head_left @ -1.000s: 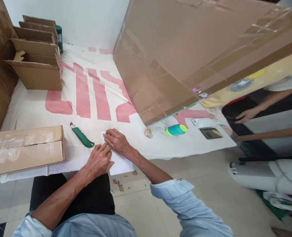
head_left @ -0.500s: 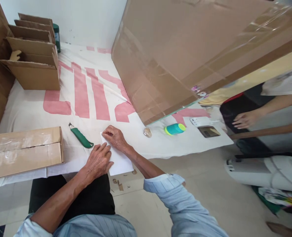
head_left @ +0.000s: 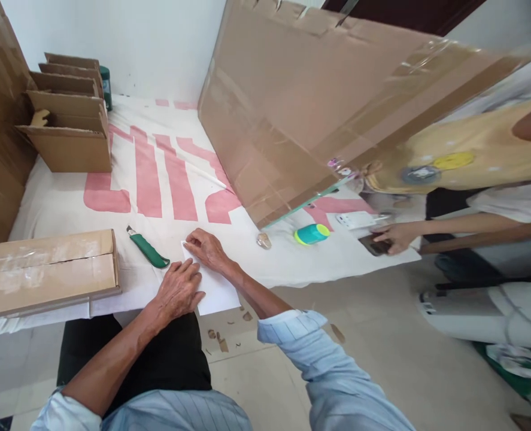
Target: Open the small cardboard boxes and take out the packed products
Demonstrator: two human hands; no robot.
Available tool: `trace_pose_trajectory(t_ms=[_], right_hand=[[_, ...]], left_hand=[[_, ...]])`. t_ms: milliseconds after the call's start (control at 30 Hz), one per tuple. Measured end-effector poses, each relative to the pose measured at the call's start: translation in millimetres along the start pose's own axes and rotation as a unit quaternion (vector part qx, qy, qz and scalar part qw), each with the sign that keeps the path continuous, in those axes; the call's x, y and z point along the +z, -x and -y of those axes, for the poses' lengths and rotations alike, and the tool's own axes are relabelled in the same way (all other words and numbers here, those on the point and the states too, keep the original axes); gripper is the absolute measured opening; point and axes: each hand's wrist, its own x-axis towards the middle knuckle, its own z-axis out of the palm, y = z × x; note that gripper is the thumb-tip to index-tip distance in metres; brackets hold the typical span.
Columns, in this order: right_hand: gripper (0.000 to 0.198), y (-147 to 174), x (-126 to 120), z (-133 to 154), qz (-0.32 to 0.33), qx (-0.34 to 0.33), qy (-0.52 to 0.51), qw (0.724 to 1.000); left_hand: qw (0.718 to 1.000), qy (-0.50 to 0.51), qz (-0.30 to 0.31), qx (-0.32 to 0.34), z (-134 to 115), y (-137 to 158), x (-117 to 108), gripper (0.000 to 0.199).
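Observation:
A white sheet of paper [head_left: 215, 293] lies at the table's front edge, its near end reaching past the edge. My left hand [head_left: 178, 288] rests flat along the sheet's left side, fingers stretched out. At the far end of the sheet, my right hand [head_left: 206, 248] has its thumb and fingers pinched together on the paper's far left corner. A green utility knife [head_left: 149, 249] with its blade tip out lies left of my hands, touching neither. Farther left is a closed, taped cardboard box [head_left: 49, 269].
Several open cardboard boxes [head_left: 72, 143] stand at the back left. A large cardboard panel [head_left: 292, 114] leans behind my hands. A teal-and-yellow container [head_left: 312, 234] and a small tape-like lump [head_left: 264, 240] lie to the right. Another person's hand [head_left: 400, 236] is on a phone [head_left: 375, 244].
The other person's hand has moved left onto the phone. The camera view has shifted slightly. My hands and the paper stay nearly in place.

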Motion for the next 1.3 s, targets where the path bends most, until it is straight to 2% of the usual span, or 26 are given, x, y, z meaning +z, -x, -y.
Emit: trace_pose_trajectory(t_ms=[100,167,300,367,467,567,700,900,1033,1167,1300], right_hand=[[0.014,9.0,0.4,-6.4,-0.051,-0.022,-0.027,0.998],[0.017,15.5,-6.4,-15.3,-0.092,-0.013,-0.036,0.995],[0.018,27.0,-32.0,-41.6,-0.154,0.069,0.014,0.986],[0.019,29.9,-42.4,-52.4,-0.144,0.111,0.024,0.983],[0.022,28.4,-47.1,-58.7,-0.102,0.150,-0.048,0.982],[0.024,23.6,-43.2,-55.4,-0.088,0.168,-0.125,0.974],[0.037,22.5,-42.7,-47.2,-0.093,0.173,-0.171,0.966],[0.043,27.9,-50.0,-27.8,-0.071,0.217,-0.341,0.912],[0.042,31.0,-45.9,-13.6,-0.050,0.205,-0.414,0.885],[0.037,36.7,-42.9,-3.8,-0.020,0.184,-0.409,0.893],[0.036,43.0,-46.4,5.8,0.018,0.180,-0.395,0.901]], left_hand=[[1.000,-0.009,0.000,0.002,0.8,1.8,-0.9,0.023],[1.000,-0.014,0.001,0.004,1.0,2.6,-2.6,0.024],[1.000,-0.022,0.000,0.010,1.5,3.1,-4.6,0.028],[1.000,-0.024,-0.007,0.011,2.2,3.3,-4.1,0.030],[1.000,-0.023,-0.017,0.012,3.9,3.7,-2.3,0.031],[0.999,-0.022,-0.020,0.014,5.8,3.9,-0.8,0.033],[0.999,-0.021,-0.022,0.014,6.8,3.5,0.1,0.035],[1.000,-0.023,-0.016,0.012,5.9,2.5,-1.0,0.034],[1.000,-0.015,-0.015,0.007,6.8,2.6,-2.7,0.036],[0.999,0.025,-0.036,0.004,10.9,2.5,0.4,0.046],[0.988,0.094,-0.112,-0.038,16.4,-0.9,10.3,0.048]])
